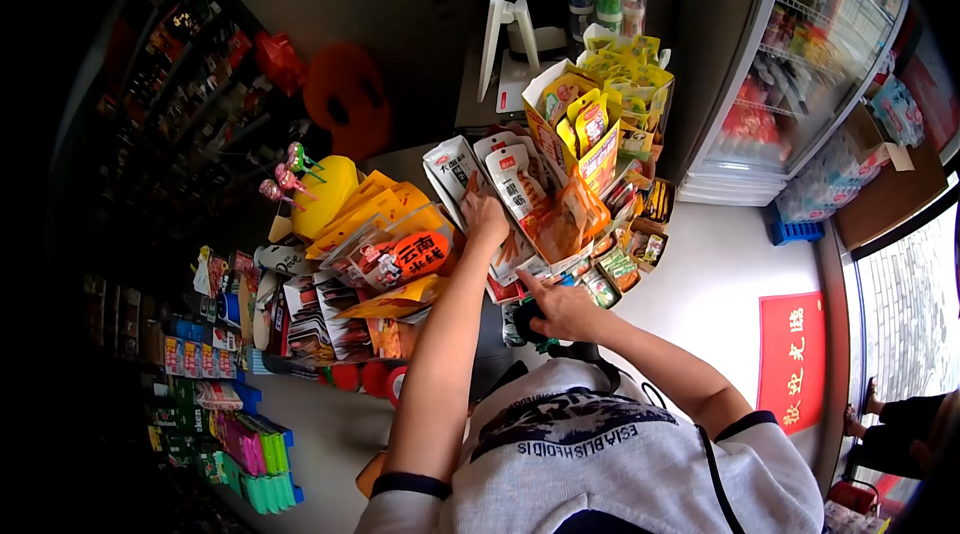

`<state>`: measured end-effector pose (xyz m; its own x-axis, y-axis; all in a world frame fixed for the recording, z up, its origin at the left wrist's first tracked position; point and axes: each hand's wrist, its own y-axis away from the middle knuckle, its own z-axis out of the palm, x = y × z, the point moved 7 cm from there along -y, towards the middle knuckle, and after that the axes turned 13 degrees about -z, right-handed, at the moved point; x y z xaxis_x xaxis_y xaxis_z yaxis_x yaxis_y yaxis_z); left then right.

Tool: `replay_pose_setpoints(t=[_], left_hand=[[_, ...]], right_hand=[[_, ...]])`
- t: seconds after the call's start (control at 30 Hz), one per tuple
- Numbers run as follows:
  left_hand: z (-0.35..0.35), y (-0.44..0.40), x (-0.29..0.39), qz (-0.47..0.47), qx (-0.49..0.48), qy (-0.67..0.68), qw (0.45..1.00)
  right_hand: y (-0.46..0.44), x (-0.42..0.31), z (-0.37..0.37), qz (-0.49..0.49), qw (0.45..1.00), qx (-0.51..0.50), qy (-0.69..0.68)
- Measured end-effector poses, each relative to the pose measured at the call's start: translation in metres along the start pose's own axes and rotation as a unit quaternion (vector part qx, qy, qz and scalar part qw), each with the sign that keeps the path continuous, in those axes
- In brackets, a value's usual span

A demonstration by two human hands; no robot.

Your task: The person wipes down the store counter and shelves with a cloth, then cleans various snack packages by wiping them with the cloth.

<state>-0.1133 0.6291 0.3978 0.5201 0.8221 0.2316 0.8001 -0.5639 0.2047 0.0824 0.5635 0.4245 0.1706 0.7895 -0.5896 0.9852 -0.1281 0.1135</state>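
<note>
My left hand (485,221) reaches in among upright snack packets, its fingers on a white snack packet (452,172) with dark lettering. My right hand (567,311) is lower and to the right, fingers apart, with the index fingertip at the front lower edge of the same display. Beside my left hand stand white and orange snack packets (519,184). Behind them is an open display box (604,162) with yellow packets. Left of my left forearm lie a clear packet with a red-orange label (420,252) and several orange-yellow packets (385,204).
Small boxes of snacks (622,271) sit right of my hands. Lollipops (290,177) stand at the left. A white monitor (505,34) is at the back, a glass-door fridge (780,74) at the right. A red mat (792,359) lies by the doorway, where another person's legs (895,424) show.
</note>
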Motion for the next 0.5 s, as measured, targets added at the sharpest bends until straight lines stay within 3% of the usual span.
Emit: replay_pose_setpoints(t=[0.13, 0.23, 0.5], left_hand=[[-0.003, -0.006, 0.000, -0.007, 0.024, 0.010, 1.000], [0.004, -0.019, 0.000, 0.005, 0.054, -0.028, 0.998], [0.004, -0.028, 0.000, 0.003, -0.004, -0.080, 0.997]], right_hand=[[-0.005, -0.002, -0.001, -0.011, 1.000, -0.005, -0.005], [-0.003, 0.000, -0.008, -0.022, 0.997, 0.078, -0.019], [-0.011, 0.010, -0.003, -0.004, 1.000, -0.008, 0.025]])
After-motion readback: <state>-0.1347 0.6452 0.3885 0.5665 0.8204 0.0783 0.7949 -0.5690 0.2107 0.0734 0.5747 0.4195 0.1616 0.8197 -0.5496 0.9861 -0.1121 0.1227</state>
